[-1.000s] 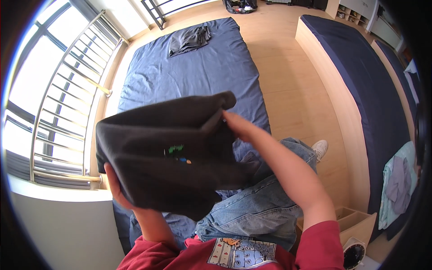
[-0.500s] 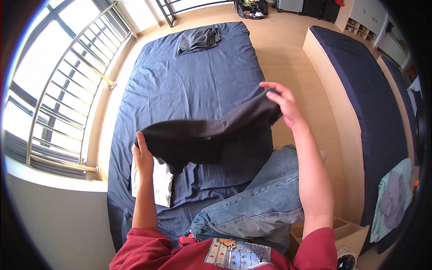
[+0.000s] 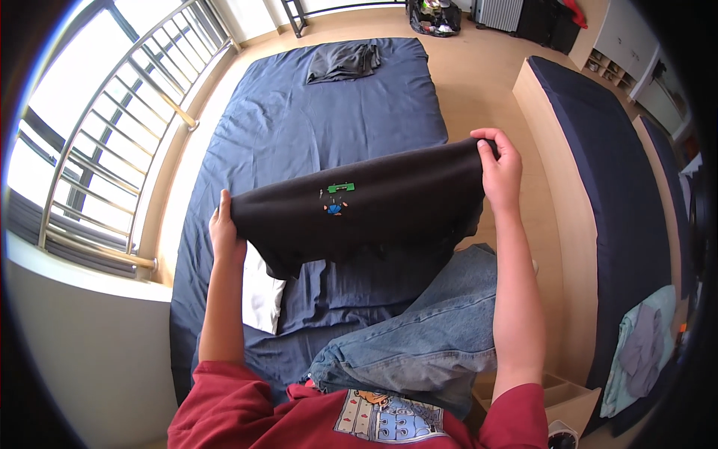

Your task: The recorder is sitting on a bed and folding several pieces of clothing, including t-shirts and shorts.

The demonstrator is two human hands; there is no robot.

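Observation:
Between my hands a black garment [image 3: 396, 194] is stretched out above the bed, with a small green and blue print facing up; it looks like a T-shirt. My left hand [image 3: 226, 230] is closed on its left end, thumb up. The right end, held slightly higher, is pinched in my right hand [image 3: 499, 166]. Its lower edge hangs loose over my jeans and the dark blue bed sheet [image 3: 299, 127]. Under its left side lies a folded white cloth [image 3: 262, 295], partly hidden by the garment.
A dark folded stack of clothing [image 3: 342, 63] lies at the bed's far end. Metal railings [image 3: 123, 142] run along the window at left. Another dark-covered bed [image 3: 606, 165] stands at right, with teal and grey cloth [image 3: 639, 348] near it. A black bag [image 3: 435, 16] sits far back.
My hands have moved apart and pulled the black garment taut. Its sagging top edge is now nearly straight, and the green and blue print has come into view.

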